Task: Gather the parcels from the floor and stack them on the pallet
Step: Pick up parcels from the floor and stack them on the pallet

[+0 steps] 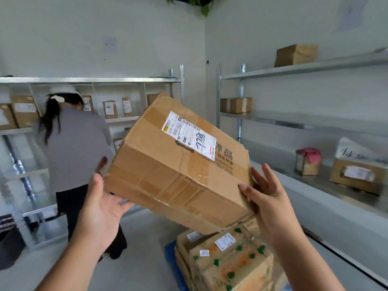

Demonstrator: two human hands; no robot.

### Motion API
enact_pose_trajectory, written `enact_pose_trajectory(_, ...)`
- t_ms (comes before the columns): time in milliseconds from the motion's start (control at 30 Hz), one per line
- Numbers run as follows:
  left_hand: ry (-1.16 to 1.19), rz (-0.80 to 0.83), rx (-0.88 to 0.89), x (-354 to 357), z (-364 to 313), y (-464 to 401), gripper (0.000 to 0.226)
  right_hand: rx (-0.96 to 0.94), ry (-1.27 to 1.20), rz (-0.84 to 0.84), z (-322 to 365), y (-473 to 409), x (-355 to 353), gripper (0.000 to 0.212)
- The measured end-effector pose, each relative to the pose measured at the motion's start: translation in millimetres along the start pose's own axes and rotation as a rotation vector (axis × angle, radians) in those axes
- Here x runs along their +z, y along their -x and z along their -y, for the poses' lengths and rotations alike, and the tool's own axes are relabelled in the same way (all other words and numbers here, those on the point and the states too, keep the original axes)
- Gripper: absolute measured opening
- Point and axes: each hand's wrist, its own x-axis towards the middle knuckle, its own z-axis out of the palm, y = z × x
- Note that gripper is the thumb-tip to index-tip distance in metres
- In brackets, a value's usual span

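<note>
Both hands, fingers straight, carry tilted parcel above stacked parcels.

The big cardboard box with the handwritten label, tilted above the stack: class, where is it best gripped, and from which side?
Grip the big cardboard box at its two short ends, coming in from left and right with flat palms low on each end. It is wide, tilted down toward the left hand, and its taped faces look smooth, so opposing pressure, as the right hand gives, likely steadies it best.
</note>
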Motion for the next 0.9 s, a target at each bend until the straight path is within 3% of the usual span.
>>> enact_pose_trajectory(33, -0.055, 0.003, -0.051, 12, 0, -3, 0.040, 0.003, 0.013, -0.007, 1, -5, -13, 0.096)
enact_pose_trajectory(133, -0.409, 0.025, -0.125, 45, 13, -7, 0.042, -0.044, 0.048, -0.015, 7, -21, -52, 0.096)
enact_pose_trajectory(233, -0.508, 0.095, -0.227, 73, 36, -5, 0.020, -0.071, 0.084, 0.029, 16, -32, -84, 0.120)
enact_pose_trajectory(333, -0.391, 0.191, -0.332, 93, 62, -1, 0.073, -0.065, 0.164, 0.033, 21, -43, -114, 0.131)
enact_pose_trajectory(400, -0.425, 0.258, -0.328, 106, 80, 0, 0.100, -0.054, 0.183, 0.072, 20, -50, -134, 0.117)
enact_pose_trajectory(467, -0.474, 0.279, -0.299, 122, 96, 2, 0.095, -0.035, 0.166, 0.073, 16, -55, -155, 0.097)
enact_pose_trajectory(600, -0.580, 0.330, -0.179, 142, 135, 13, 0.073, -0.019, 0.216, 0.062, 12, -60, -195, 0.100)
enact_pose_trajectory(900, -0.611, 0.367, -0.141, 146, 205, 6, 0.096, -0.061, 0.377, 0.017, -2, -76, -247, 0.093)
